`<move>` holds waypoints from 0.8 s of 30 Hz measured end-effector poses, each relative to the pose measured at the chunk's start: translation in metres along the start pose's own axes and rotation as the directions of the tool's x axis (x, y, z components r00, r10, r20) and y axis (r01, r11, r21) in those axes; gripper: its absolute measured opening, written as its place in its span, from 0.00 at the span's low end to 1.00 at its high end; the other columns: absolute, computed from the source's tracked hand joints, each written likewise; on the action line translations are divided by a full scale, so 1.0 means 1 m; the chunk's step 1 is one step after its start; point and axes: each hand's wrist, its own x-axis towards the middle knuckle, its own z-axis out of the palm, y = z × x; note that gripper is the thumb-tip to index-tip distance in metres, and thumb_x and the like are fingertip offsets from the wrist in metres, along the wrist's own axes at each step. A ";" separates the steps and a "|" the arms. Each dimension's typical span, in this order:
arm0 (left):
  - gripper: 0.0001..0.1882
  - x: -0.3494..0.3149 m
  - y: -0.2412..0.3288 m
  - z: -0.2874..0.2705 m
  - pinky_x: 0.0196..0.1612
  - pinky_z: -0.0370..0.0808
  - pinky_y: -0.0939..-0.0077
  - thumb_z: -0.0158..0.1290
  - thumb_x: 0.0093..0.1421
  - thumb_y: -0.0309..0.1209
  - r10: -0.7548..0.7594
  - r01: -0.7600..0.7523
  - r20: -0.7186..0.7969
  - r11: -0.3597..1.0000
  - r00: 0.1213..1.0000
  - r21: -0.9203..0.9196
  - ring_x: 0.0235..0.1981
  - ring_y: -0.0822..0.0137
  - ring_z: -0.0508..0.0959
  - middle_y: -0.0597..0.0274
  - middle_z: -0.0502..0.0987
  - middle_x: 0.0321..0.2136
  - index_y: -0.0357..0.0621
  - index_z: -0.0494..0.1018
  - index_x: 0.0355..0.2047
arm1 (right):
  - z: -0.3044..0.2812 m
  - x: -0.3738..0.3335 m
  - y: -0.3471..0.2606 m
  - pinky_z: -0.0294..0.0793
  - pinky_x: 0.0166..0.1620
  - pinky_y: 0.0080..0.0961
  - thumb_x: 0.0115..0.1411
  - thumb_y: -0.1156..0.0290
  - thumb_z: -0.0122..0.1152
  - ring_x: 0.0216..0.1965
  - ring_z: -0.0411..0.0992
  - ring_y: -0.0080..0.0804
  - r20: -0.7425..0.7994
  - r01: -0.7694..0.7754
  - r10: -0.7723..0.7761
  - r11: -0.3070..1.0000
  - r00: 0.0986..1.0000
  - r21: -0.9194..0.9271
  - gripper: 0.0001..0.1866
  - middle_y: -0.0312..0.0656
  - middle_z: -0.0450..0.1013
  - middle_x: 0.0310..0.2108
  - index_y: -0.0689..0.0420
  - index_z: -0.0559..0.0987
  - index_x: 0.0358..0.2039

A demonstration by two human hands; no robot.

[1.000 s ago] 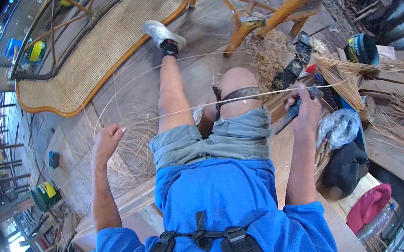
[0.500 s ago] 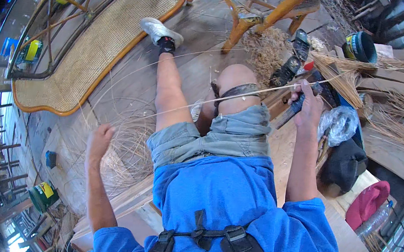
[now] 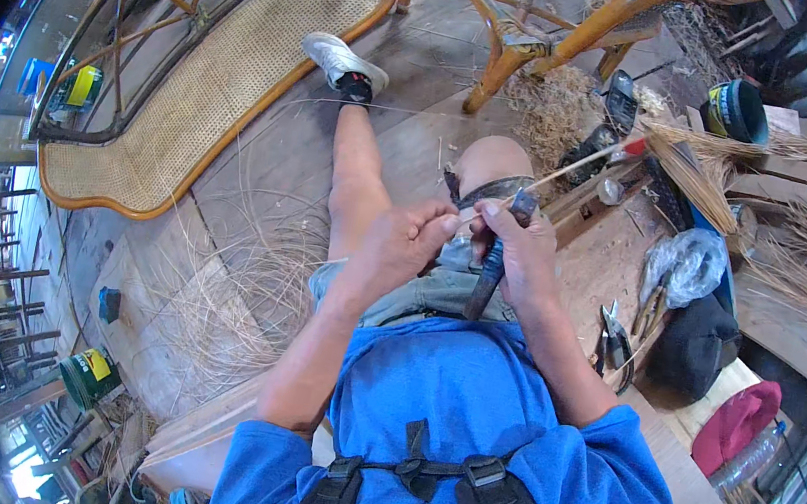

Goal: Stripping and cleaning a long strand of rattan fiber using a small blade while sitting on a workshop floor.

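Observation:
My left hand (image 3: 412,245) is closed, thumb and fingertips pinched on the end of a thin pale rattan strip (image 3: 575,166) in front of my lap. Close beside it, my right hand (image 3: 526,257) is closed around a short dark tool (image 3: 488,281) with a bluish, wrapped-looking shaft; its exact kind is hard to make out. The strip passes by the top of the tool and slants up to the right, over the strapped dark band (image 3: 502,188) on my right knee. Fingers partly hide where strip and tool meet.
Loose rattan strands (image 3: 245,313) lie tangled on the floor at left. Beyond is a woven cane panel (image 3: 236,60) with a wooden rim. At right are pliers (image 3: 617,341), a clear plastic bag (image 3: 686,262), a black cap (image 3: 695,338), a red cap (image 3: 737,426) and rattan bundles (image 3: 802,246).
My left hand has come in from the far left to beside the right hand. My right hand has moved down and left to my lap, bringing the tool along; pliers now show at right.

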 end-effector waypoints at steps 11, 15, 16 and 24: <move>0.11 -0.039 -0.029 -0.038 0.27 0.63 0.86 0.51 0.58 0.35 -0.308 0.308 0.031 0.951 0.951 0.013 0.24 0.83 0.65 0.75 0.69 0.21 0.39 0.74 0.29 | -0.092 0.033 -0.047 0.66 0.20 0.22 0.54 0.69 0.59 0.17 0.65 0.24 -0.312 0.132 -0.128 0.991 0.942 -0.007 0.08 0.35 0.67 0.20 0.61 0.74 0.30; 0.12 -0.045 -0.045 -0.046 0.25 0.61 0.86 0.53 0.56 0.37 -0.363 0.363 -0.016 0.932 0.932 -0.008 0.22 0.83 0.64 0.75 0.68 0.19 0.39 0.74 0.27 | -0.096 0.034 -0.047 0.66 0.20 0.23 0.55 0.69 0.58 0.18 0.65 0.24 -0.283 0.185 -0.179 0.983 0.942 -0.003 0.09 0.35 0.67 0.20 0.61 0.74 0.32; 0.12 -0.046 -0.045 -0.047 0.25 0.61 0.86 0.53 0.56 0.37 -0.362 0.362 -0.012 0.932 0.932 -0.010 0.22 0.83 0.64 0.75 0.68 0.19 0.39 0.74 0.27 | -0.095 0.034 -0.047 0.66 0.20 0.23 0.55 0.69 0.58 0.18 0.65 0.24 -0.268 0.190 -0.184 0.982 0.946 -0.003 0.10 0.35 0.68 0.20 0.62 0.74 0.33; 0.13 -0.050 -0.050 -0.051 0.24 0.62 0.83 0.53 0.56 0.37 -0.409 0.411 -0.036 0.908 0.912 0.081 0.21 0.81 0.64 0.72 0.69 0.17 0.37 0.75 0.28 | -0.087 0.029 -0.047 0.66 0.21 0.22 0.55 0.69 0.59 0.19 0.65 0.24 -0.236 0.213 -0.206 0.977 0.950 0.001 0.09 0.34 0.68 0.21 0.61 0.74 0.32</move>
